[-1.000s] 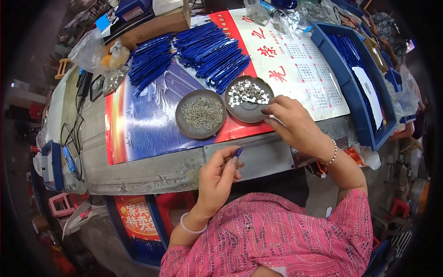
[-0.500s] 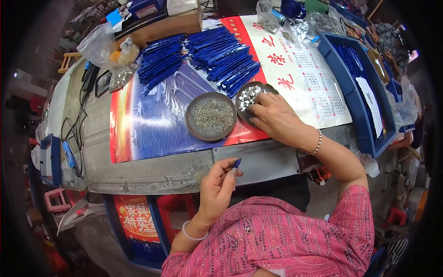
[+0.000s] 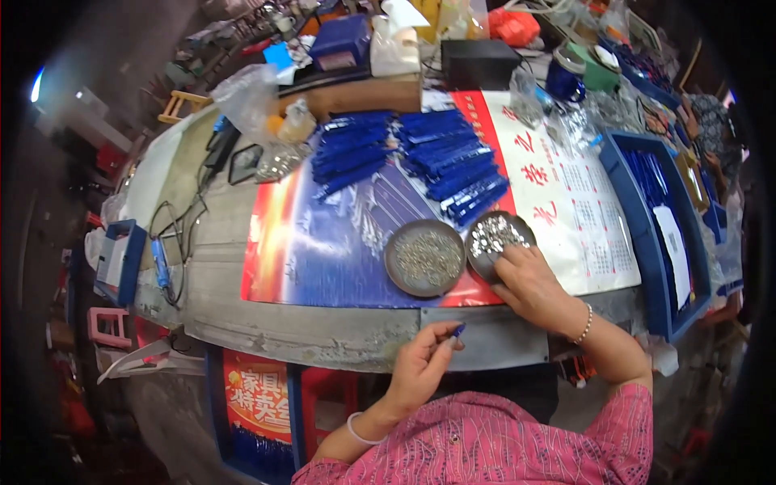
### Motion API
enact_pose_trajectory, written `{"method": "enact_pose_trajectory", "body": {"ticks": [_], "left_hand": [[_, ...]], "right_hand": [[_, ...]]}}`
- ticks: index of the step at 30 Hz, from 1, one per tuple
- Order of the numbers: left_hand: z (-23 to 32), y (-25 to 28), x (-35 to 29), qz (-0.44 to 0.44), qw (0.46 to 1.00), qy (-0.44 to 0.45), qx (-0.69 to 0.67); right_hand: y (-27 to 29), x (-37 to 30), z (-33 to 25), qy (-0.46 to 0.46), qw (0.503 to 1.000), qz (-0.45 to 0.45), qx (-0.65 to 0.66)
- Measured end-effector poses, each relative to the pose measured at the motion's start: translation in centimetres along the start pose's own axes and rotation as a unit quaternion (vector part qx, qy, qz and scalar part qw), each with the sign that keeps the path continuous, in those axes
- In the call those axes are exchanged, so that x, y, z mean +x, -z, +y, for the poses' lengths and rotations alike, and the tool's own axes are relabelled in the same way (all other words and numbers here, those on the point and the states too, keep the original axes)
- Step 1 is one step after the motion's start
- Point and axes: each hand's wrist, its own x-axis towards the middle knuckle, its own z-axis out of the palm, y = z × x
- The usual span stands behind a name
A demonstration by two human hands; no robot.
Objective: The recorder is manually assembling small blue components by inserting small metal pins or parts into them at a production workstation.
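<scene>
Left hand (image 3: pixel 418 368): in front of the near edge of the desk (image 3: pixel 291 327), fingers curled, thumb and forefinger closed in a pinch.
Blue piece (image 3: pixel 459 330): one, small, in the pinch of the left hand, tip poking out past the fingers.
Right hand (image 3: pixel 529 289): palm down over the near side of the right bowl, fingers bent and tips down beside the discs; any grip on a disc hidden from view, so impossible to tell.
Right bowl (image 3: pixel 480 264): round, dark, shallow, near the front of the desk, just beside the left bowl.
Discs (image 3: pixel 495 233): many, small, silvery, loose in the right bowl, mostly toward its far side.
Left bowl (image 3: pixel 390 263): round, dark, shallow, on the calendar sheet.
Metal bits (image 3: pixel 428 257): heap, small, thin, in the left bowl.
Blue strips (image 3: pixel 453 158): long, narrow, glossy, in two piles side by side beyond the bowls.
Calendar sheet (image 3: pixel 311 271): large, red, white and blue, flat on the desk under bowls and strips.
Blue tray (image 3: pixel 638 234): long, at the right end of the desk, with more strips and a white paper (image 3: pixel 673 255) inside.
Blue-handled tool (image 3: pixel 161 263): on the left of the desk, near a loose black cable.
</scene>
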Motion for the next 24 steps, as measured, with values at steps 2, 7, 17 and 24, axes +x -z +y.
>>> {"method": "enact_pose_trajectory", "body": {"ticks": [2, 7, 17, 24], "left_hand": [[0.0, -0.1, -0.2, -0.003, 1.000, -0.003, 0.008], [0.1, -0.7, -0.4, 0.000, 1.000, -0.012, -0.005], [0.1, -2.2, 0.0, 0.000, 0.995, 0.002, -0.104], [-0.4, -3.0, -1.1, 0.019, 0.992, 0.015, -0.126]], "right_hand": [[0.2, -0.3, 0.0, 0.001, 1.000, 0.004, -0.001], [2.1, -1.5, -1.8, -0.013, 0.994, 0.068, 0.081], [2.1, -4.9, -4.9, -0.092, 0.888, 0.102, 0.439], [1.0, -5.9, -6.3, -0.112, 0.881, 0.095, 0.450]]}}
